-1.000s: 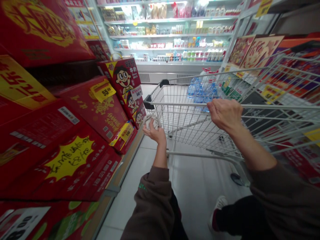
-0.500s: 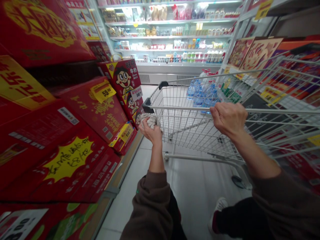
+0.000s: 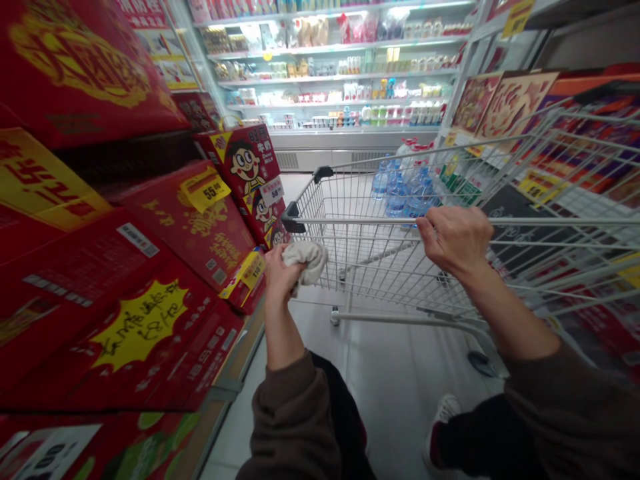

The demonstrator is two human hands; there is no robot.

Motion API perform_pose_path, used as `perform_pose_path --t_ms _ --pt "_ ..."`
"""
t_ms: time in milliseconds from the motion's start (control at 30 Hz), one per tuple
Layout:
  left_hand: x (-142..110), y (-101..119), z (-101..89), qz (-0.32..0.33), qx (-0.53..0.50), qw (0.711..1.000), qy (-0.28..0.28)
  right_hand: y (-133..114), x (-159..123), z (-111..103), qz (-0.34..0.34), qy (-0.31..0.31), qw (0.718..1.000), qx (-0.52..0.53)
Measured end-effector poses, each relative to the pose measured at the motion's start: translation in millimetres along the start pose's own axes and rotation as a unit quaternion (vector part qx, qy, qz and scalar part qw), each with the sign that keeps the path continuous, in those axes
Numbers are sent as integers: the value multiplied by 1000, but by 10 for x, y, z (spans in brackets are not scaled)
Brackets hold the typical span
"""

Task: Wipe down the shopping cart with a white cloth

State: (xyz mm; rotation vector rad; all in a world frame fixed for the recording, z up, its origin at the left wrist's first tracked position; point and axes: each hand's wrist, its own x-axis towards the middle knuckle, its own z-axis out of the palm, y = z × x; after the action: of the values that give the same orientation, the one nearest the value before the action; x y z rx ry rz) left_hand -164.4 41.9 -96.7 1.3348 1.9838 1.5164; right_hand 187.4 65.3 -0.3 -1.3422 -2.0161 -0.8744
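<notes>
A white cloth (image 3: 309, 261) is clenched in the left hand (image 3: 283, 277), and the shopping cart handle (image 3: 550, 220) is grasped by the right hand (image 3: 455, 240).

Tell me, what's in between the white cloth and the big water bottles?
In the head view, the wire side of the shopping cart lies between the white cloth in the left hand and the water bottles.

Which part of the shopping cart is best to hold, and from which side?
Grip the straight top bar at the near end, from behind and above, as the right hand does: it stands free, so a hand can wrap around it.
</notes>
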Motion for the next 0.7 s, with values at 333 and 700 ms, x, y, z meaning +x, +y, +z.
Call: perform_pose_path --t_ms 333,700 --pt "-168 112 571 75 20 952 295 -13 -13 -20 10 -8 1000 15" --pt "-139 68 890 43 -38 960 275 -15 -15 -7 1 2 1000 -4"
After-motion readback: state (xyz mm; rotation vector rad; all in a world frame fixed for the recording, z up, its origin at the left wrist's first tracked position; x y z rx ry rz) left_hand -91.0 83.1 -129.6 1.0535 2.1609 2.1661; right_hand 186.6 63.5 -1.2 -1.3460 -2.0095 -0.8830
